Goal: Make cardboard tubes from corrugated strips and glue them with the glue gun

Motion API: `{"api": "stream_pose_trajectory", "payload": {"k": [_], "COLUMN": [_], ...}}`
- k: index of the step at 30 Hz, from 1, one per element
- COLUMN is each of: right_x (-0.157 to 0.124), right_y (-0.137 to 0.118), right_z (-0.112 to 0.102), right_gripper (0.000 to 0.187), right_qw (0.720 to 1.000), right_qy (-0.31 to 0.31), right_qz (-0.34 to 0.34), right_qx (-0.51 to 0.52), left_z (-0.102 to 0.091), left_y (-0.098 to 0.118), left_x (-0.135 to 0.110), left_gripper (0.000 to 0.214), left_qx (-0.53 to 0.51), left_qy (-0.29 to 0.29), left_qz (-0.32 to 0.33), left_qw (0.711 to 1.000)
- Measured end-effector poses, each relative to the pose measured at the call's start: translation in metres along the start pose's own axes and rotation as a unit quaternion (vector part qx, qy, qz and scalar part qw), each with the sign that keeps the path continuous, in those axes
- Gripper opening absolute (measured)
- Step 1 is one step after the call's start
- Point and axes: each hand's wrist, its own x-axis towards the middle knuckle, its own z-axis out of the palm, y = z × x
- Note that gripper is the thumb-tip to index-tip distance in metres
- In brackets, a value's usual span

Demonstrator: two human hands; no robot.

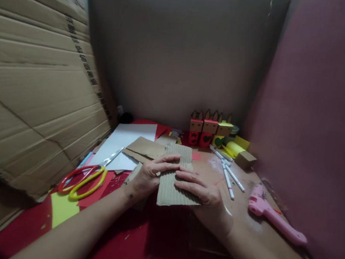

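Between my two hands is a piece of corrugated cardboard (166,191), its ribbed side facing up. My left hand (152,173) grips its left edge, fingers laid over the top and thumb out of sight. On the right side, my right hand (197,188) holds it too, with fingers flat across the ribs and the thumb hidden beneath. Just beyond lies a flat brown cardboard piece (146,148) on white paper (139,132). Scissors (87,179) with red and yellow handles rest to the left of my left hand.
Small red and yellow animal-like figures (207,132) stand at the back. White markers (228,179) and a pink glue gun (273,214) lie on the right, near a small cardboard box (245,159) and yellow paper roll (233,148). A large cardboard sheet (28,95) walls the left side.
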Motion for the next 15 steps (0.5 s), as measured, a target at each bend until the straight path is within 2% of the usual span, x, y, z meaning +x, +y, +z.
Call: {"api": "stream_pose_trajectory", "payload": {"k": [4, 7, 9, 11, 13, 15], "right_x": [-0.002, 0.001, 0.004, 0.007, 0.009, 0.010], "right_y": [0.001, -0.005, -0.008, -0.010, -0.008, -0.005], "right_z": [0.001, 0.002, 0.003, 0.002, 0.001, 0.000], "right_gripper": [0.039, 0.024, 0.015, 0.015, 0.023, 0.029], "right_qw": [0.999, 0.983, 0.949, 0.904, 0.869, 0.846], "right_qy": [0.009, 0.059, 0.106, 0.135, 0.141, 0.145], "right_qz": [0.029, 0.134, 0.242, 0.325, 0.364, 0.377], "right_qx": [0.037, 0.107, 0.174, 0.243, 0.305, 0.348], "left_z": [0.000, 0.000, 0.001, 0.001, 0.002, 0.002], "left_y": [0.001, 0.005, 0.008, 0.013, 0.018, 0.021], "left_x": [-0.001, 0.001, 0.003, 0.004, 0.005, 0.005], "left_gripper": [0.030, 0.029, 0.023, 0.017, 0.013, 0.014], "left_qx": [0.041, 0.064, 0.084, 0.102, 0.110, 0.105], "left_qy": [0.008, -0.003, -0.028, -0.052, -0.067, -0.068], "left_qz": [0.027, 0.048, 0.055, 0.055, 0.035, -0.009], "left_qw": [0.999, 0.997, 0.995, 0.992, 0.991, 0.992]}}
